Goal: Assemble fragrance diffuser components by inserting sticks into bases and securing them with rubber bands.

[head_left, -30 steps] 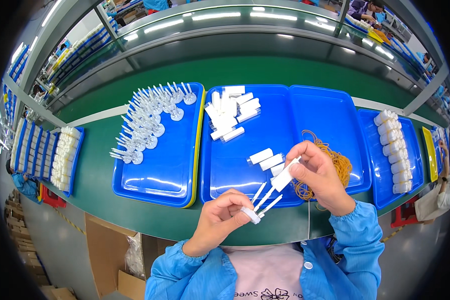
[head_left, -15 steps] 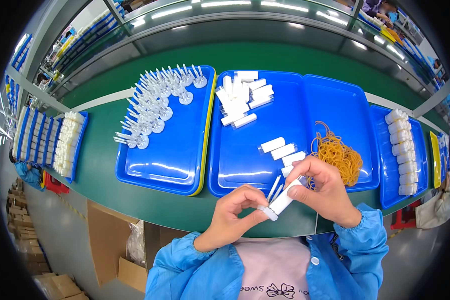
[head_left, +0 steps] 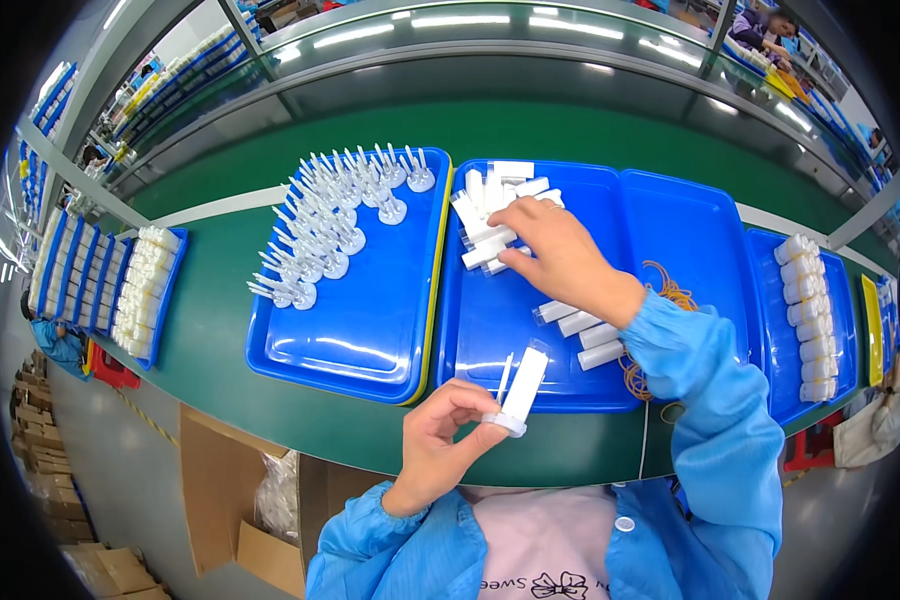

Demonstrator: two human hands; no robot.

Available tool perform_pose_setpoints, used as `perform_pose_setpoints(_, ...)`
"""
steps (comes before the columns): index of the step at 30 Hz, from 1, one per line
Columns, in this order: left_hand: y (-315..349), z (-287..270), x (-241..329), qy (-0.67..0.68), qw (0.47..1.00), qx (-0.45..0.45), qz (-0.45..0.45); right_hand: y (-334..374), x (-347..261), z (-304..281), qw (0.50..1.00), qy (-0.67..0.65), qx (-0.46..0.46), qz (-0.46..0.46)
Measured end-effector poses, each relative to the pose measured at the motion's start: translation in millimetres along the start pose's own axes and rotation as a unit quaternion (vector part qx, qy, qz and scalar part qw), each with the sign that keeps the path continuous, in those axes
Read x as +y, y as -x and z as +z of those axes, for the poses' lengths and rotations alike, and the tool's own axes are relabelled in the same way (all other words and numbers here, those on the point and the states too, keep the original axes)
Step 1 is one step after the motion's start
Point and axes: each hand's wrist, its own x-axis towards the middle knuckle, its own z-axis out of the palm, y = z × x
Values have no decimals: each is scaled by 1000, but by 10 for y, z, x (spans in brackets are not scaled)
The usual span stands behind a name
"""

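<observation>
My left hand [head_left: 445, 430] pinches the rim of a clear plastic base with upright prongs [head_left: 506, 421] just in front of the middle tray. One white rectangular block [head_left: 526, 383] stands tilted among its prongs. Over the heap of white blocks [head_left: 477, 202] at the back of that tray, my right hand [head_left: 565, 255] reaches with thumb and fingers apart. Its fingertips are at a block [head_left: 487, 246] on the heap's near side; it does not look lifted. Several more white blocks [head_left: 599, 336] lie below my right forearm.
Clear pronged bases [head_left: 335, 265] stand in rows in the left blue tray [head_left: 345, 345]. Orange rubber bands [head_left: 635, 378] lie partly behind my right sleeve in the blue tray [head_left: 675, 215]. Trays of white rolls flank the green table [head_left: 210, 385]. An open carton [head_left: 215, 480] sits below.
My right hand has left the block on the held base and moved far and left to the heap. My left hand keeps the base and has shifted slightly left.
</observation>
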Motion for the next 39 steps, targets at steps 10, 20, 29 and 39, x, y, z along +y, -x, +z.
perform_pose_setpoints(10, 127, -210, 133, 3, 994, 106, 0, 269, -331, 245, 985, -23, -159, -65)
perform_pose_setpoints(20, 145, -227, 258, -2, 987, 158, 39, 242, -363, 36, 978, -131, -162, 17)
perform_pose_setpoints(29, 118, -236, 226, -21, 984, 170, 41, 223, -529, -746, 922, -313, -167, 153)
perform_pose_setpoints(39, 71, -131, 215, -185, 976, 78, 87, 403, -238, -762, 946, -254, -32, 200)
